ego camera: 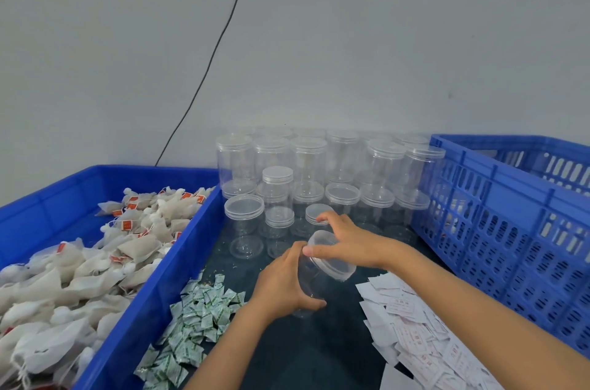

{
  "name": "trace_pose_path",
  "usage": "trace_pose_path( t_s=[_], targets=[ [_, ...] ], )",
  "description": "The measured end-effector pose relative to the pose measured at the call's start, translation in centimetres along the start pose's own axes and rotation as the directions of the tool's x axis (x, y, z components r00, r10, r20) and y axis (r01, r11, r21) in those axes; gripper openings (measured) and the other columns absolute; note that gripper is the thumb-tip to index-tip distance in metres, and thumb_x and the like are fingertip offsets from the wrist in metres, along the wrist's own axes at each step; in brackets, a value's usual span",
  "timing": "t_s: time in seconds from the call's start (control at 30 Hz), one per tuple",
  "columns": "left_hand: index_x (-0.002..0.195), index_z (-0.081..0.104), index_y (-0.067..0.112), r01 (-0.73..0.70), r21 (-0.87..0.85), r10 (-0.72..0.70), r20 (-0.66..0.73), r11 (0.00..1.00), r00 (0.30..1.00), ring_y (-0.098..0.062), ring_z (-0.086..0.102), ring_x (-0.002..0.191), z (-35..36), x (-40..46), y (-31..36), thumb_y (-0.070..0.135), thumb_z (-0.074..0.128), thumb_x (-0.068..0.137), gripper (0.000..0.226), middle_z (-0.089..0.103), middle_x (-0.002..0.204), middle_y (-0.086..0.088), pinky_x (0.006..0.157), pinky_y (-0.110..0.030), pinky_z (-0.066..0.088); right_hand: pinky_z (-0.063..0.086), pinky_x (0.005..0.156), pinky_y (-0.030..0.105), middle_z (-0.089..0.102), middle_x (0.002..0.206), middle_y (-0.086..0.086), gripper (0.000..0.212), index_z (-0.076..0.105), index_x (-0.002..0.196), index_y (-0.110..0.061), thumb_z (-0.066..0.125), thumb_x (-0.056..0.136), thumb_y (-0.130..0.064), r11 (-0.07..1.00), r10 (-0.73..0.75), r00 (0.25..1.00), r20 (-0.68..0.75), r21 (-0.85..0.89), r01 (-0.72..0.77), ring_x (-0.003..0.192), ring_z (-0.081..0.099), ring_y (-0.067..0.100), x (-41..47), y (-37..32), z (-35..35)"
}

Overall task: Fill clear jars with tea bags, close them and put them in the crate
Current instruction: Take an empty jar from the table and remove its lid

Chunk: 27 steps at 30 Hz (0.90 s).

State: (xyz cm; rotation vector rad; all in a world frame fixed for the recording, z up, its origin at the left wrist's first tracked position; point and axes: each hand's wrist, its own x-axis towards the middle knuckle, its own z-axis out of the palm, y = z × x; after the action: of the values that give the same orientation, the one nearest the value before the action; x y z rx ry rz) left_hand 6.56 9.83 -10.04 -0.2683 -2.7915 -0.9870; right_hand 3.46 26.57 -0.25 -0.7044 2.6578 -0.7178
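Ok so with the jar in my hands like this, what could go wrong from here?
1. The jar is tilted in your left hand while your right hand works the lid; it could slip, or the lid drop.
2. Your right hand is close to the stacked empty jars; a bump may topple them.
3. Green-printed sachets and paper slips lie beside your forearms and could be swept off.

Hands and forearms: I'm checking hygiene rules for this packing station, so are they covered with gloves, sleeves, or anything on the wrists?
No. The left hand and right hand are bare, with no gloves. Both forearms are uncovered as far as the frame shows; no sleeve, watch, bracelet or ring is visible.
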Motion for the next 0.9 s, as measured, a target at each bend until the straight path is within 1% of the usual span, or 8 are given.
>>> trace_pose_path(
  t_s=[0.1, 0.23, 0.4, 0.47, 0.57, 0.63, 0.73, 0.9],
  targets=[
    [0.120, 0.036, 0.044, -0.019, 0.002, 0.019, 0.016, 1.000, 1.000, 0.000, 0.052, 0.094, 0.0, 0.1, 0.1, 0.053, 0.081, 0.052, 0.083, 0.053, 0.106, 0.029, 0.080, -0.028, 0.048, 0.043, 0.101, 0.043, 0.034, 0.148, 0.002, 0.086, 0.025, 0.142, -0.027, 0.066, 0.077, -0.062, 0.993, 0.057, 0.997, -0.050, -0.104, -0.062, 0.125, 0.046, 0.025, 0.6, 0.6, 0.6],
    [0.119, 0.030, 0.052, 0.005, -0.053, -0.004, 0.029, 0.999, 1.000, 0.004, 0.053, 0.091, 0.0, -0.2, -0.6, 0.058, 0.079, 0.046, 0.088, 0.052, 0.102, 0.035, 0.076, -0.022, 0.045, 0.037, 0.104, 0.033, 0.033, 0.140, -0.011, 0.086, 0.030, 0.137, -0.038, 0.083, 0.070, -0.030, 0.938, -0.246, 0.965, 0.084, -0.230, 0.259, 0.125, 0.033, 0.013, -0.2, 0.9, -0.5],
    [0.115, 0.036, 0.050, 0.081, -0.266, -0.066, 0.065, 0.960, 0.996, 0.002, 0.059, 0.105, -0.2, 0.3, -1.9, 0.045, 0.087, 0.046, 0.086, 0.060, 0.111, 0.026, 0.091, -0.025, 0.049, 0.035, 0.102, 0.030, 0.027, 0.145, -0.005, 0.076, 0.038, 0.138, -0.031, 0.067, 0.076, 0.001, 0.546, -0.627, 0.779, 0.016, -0.705, 0.454, 0.135, 0.020, 0.019, -0.3, 1.1, -0.2],
    [0.119, 0.043, 0.040, 0.116, -0.393, -0.097, 0.068, 0.912, 0.993, 0.002, 0.059, 0.110, -0.1, 0.1, -2.9, 0.029, 0.093, 0.053, 0.084, 0.062, 0.118, 0.019, 0.094, -0.021, 0.048, 0.035, 0.101, 0.027, 0.027, 0.146, -0.001, 0.075, 0.039, 0.138, -0.030, 0.071, 0.075, -0.002, 0.552, -0.693, 0.715, -0.097, -0.709, 0.439, 0.136, 0.021, 0.021, -0.1, 1.6, -0.2],
    [0.120, 0.044, 0.036, 0.141, -0.499, -0.132, 0.053, 0.855, 0.990, 0.011, 0.058, 0.106, 0.5, -1.1, -4.0, 0.022, 0.095, 0.054, 0.085, 0.061, 0.121, 0.014, 0.086, -0.007, 0.044, 0.045, 0.097, 0.026, 0.026, 0.134, -0.006, 0.073, 0.037, 0.129, -0.028, 0.080, 0.071, -0.018, 0.889, -0.457, 0.758, -0.465, -0.235, 0.392, 0.127, 0.032, 0.013, 0.2, 3.0, 1.1],
    [0.122, 0.043, 0.036, 0.153, -0.537, -0.155, 0.043, 0.829, 0.987, 0.002, 0.059, 0.110, 1.1, -1.8, -4.3, 0.030, 0.094, 0.046, 0.092, 0.060, 0.124, 0.011, 0.096, -0.021, 0.047, 0.039, 0.097, 0.014, 0.027, 0.122, -0.003, 0.070, 0.036, 0.119, -0.021, 0.084, 0.068, -0.016, 0.951, -0.204, 0.786, -0.583, 0.071, 0.299, 0.117, 0.038, 0.013, 0.7, 4.4, 3.2],
    [0.123, 0.041, 0.033, 0.159, -0.587, -0.160, 0.050, 0.794, 0.986, -0.016, 0.060, 0.117, 1.5, -2.3, -4.5, 0.033, 0.095, 0.041, 0.098, 0.058, 0.127, 0.005, 0.104, -0.045, 0.047, 0.035, 0.078, 0.000, 0.026, 0.113, -0.001, 0.066, 0.033, 0.108, -0.014, 0.086, 0.069, -0.019, 0.957, 0.027, 0.863, -0.504, 0.263, 0.123, 0.102, 0.040, 0.010, 1.4, 6.7, 7.0],
    [0.124, 0.041, 0.037, 0.176, -0.572, -0.166, 0.071, 0.801, 0.984, -0.014, 0.059, 0.119, 1.2, -2.4, -4.7, 0.036, 0.096, 0.041, 0.100, 0.057, 0.129, 0.008, 0.105, -0.044, 0.046, 0.036, 0.075, 0.009, 0.035, 0.109, 0.002, 0.062, 0.033, 0.101, -0.012, 0.083, 0.071, -0.035, 0.975, 0.076, 0.920, -0.386, 0.222, 0.013, 0.094, 0.041, 0.010, 1.5, 9.0, 10.7]
  ],
)
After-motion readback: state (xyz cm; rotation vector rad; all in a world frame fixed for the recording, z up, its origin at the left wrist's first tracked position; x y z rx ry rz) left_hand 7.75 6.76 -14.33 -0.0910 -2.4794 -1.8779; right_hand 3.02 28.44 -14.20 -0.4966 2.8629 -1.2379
